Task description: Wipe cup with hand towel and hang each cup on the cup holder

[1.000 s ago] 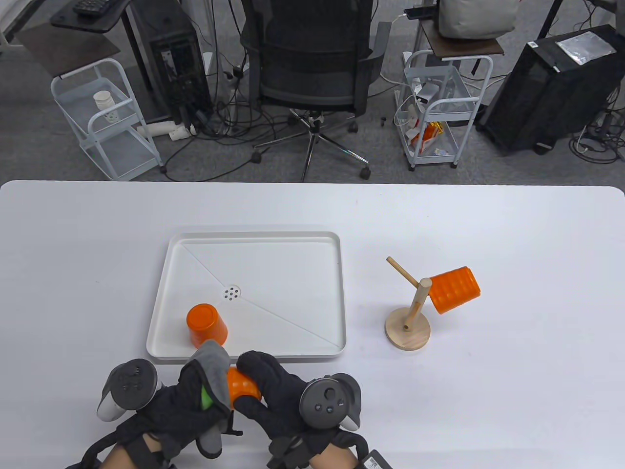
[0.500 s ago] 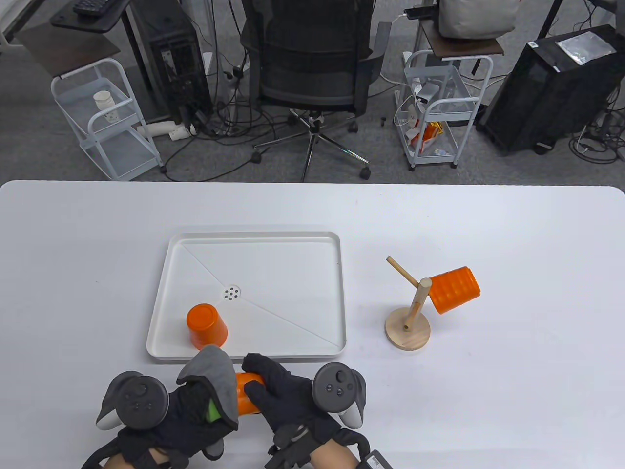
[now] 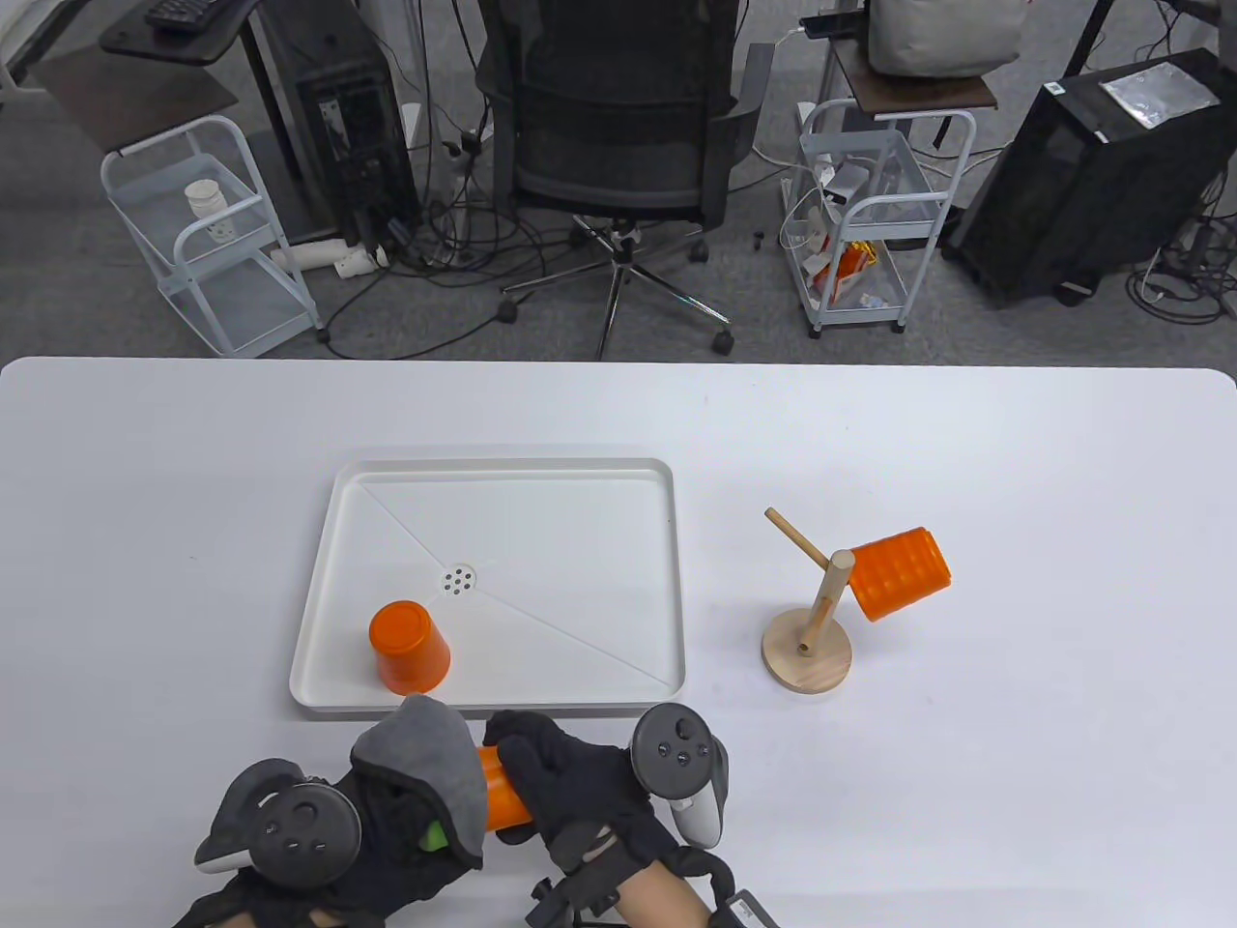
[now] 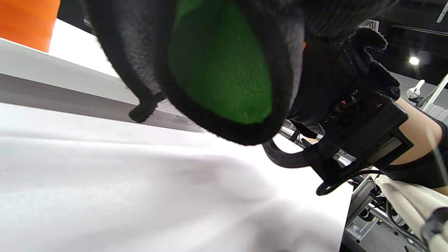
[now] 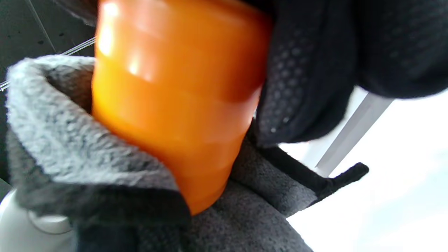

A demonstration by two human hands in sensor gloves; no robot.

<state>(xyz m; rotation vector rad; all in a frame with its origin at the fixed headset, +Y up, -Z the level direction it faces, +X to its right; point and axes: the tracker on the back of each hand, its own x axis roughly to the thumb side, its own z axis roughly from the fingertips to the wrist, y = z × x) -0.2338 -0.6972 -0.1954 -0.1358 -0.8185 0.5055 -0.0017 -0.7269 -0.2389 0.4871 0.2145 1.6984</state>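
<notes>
At the table's front edge my right hand (image 3: 570,783) grips an orange ribbed cup (image 3: 503,797) lying sideways. My left hand (image 3: 387,841) holds a grey hand towel (image 3: 435,764) with a green inner side (image 4: 220,70) wrapped over the cup's left end. The right wrist view shows the cup (image 5: 175,101) pushed into the grey towel (image 5: 70,140). A second orange cup (image 3: 409,645) stands upside down in the white tray (image 3: 580,503). A third ribbed orange cup (image 3: 901,572) hangs on the right peg of the wooden cup holder (image 3: 808,652); its left peg is bare.
The tray sits just beyond my hands. The cup holder stands to the right of the tray. Past the table's far edge are an office chair (image 3: 618,126) and two white carts (image 3: 208,232).
Both hands have turned and drawn back toward the front edge. The towel has slid further over the cup, and the cup has rotated in my right hand.
</notes>
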